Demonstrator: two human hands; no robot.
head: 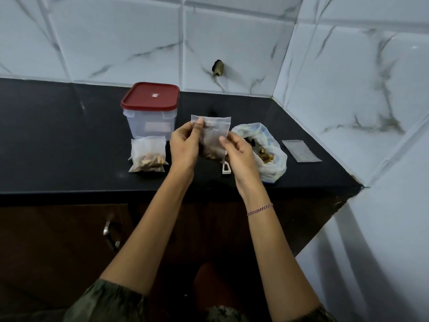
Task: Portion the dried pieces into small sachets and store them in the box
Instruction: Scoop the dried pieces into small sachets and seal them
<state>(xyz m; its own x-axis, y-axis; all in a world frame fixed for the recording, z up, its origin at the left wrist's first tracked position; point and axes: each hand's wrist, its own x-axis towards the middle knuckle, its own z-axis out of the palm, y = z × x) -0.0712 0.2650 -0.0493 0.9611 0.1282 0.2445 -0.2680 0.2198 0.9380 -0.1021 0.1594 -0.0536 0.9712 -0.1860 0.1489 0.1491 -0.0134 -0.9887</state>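
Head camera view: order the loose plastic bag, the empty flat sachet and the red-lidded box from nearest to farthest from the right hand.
From the right hand:
1. Loose plastic bag, touching or nearly touching the hand on its right.
2. Empty flat sachet, farther right, lying flat on the counter.
3. Red-lidded box, on the far left, beyond the left hand.

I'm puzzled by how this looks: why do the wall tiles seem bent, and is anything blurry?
Head view: the wide lens bows the wall tiles near the edges; dim bluish light, soft sheen on the black counter; the sachet between left hand and right hand looks hazy.
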